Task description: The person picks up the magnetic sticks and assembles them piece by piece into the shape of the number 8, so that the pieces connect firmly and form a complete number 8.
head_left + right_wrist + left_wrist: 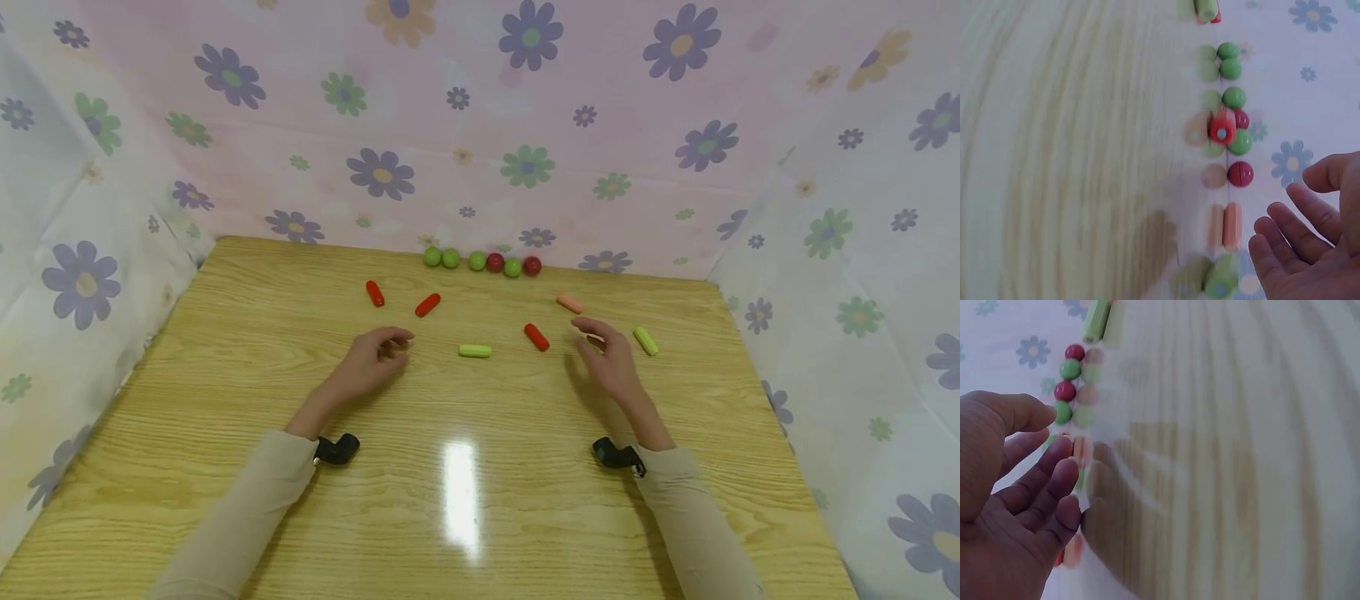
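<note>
My left hand [369,363] hovers over the left half of the table, fingers loosely bent, holding nothing. Behind it lie two red sticks [375,293] [428,305], and a yellow-green stick [476,352] lies to its right. On the other side, my right hand [611,365] is also raised and empty, its thumb and fingers apart. Around it are a third red stick [536,337] to the left, a pinkish-orange stick [569,303] behind and another yellow-green stick [646,341] to the right. In the right wrist view the fingers [1285,244] touch no stick.
Along the table's back edge runs a row of green balls [432,256] and dark red balls [532,266]. Flowered cloth [450,133] hangs behind and on both sides of the wooden table [405,517]. A black wrist camera [337,450] sits on each forearm.
</note>
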Tool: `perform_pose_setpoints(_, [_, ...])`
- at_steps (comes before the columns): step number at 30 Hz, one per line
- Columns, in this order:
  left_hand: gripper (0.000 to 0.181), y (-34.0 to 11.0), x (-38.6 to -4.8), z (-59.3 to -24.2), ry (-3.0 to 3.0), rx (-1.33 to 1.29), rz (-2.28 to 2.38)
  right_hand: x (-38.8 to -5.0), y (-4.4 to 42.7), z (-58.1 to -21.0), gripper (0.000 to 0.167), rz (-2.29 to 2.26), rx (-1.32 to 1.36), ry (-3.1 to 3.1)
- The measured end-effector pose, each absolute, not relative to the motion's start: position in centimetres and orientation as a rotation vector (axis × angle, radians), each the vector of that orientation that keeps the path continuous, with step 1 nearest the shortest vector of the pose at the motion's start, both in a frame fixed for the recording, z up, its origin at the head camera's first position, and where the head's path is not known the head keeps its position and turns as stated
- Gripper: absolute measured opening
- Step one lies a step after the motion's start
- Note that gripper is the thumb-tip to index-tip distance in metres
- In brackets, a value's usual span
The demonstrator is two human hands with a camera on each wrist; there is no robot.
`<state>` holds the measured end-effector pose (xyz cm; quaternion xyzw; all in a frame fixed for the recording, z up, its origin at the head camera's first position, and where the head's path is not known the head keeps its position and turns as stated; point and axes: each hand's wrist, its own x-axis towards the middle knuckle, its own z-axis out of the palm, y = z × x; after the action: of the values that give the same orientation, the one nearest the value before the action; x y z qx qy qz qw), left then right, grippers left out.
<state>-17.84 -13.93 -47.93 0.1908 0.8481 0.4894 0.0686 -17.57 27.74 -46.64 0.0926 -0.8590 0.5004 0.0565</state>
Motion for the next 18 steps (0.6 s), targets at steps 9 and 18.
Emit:
perform_pose_setpoints(9, [0.034,-11.5,-18.4,-48.3,2.524,0.633,1.487,-18.3,25.9,-47.1,0.032,1.687,0.199,-2.549])
perform_pose_setpoints(18, [0.035,-9.5,-19.5,-48.4,2.499,0.654,1.476,-19.1,24.9,-48.1,0.033,1.68,0.206,-2.543])
